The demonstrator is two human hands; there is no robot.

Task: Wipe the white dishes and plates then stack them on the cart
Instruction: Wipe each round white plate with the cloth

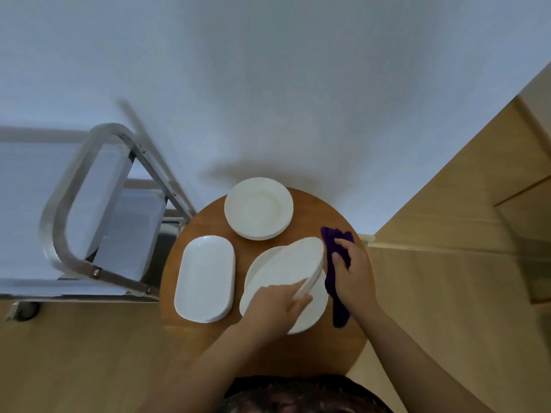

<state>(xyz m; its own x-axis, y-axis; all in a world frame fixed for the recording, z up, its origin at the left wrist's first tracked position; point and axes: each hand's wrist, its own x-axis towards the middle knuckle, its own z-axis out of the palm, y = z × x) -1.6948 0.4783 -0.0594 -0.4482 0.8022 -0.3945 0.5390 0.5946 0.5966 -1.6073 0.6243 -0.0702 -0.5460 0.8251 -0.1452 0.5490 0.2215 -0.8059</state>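
My left hand [274,308] grips a white plate [293,263] by its near edge and holds it tilted up on its side above a stack of white plates [313,311]. My right hand [353,272] presses a purple cloth [335,281] against the far face of the tilted plate. A stack of round white dishes [258,208] sits at the back of the round wooden table [328,350]. A stack of white oblong dishes [205,278] lies at the table's left. The metal cart [68,186] stands to the left of the table.
The cart's grey shelf [26,204] lies behind its metal handle frame, close to the table's left edge. A white wall rises behind the table. Wooden floor surrounds the table, and a wooden panel [477,186] stands at the right.
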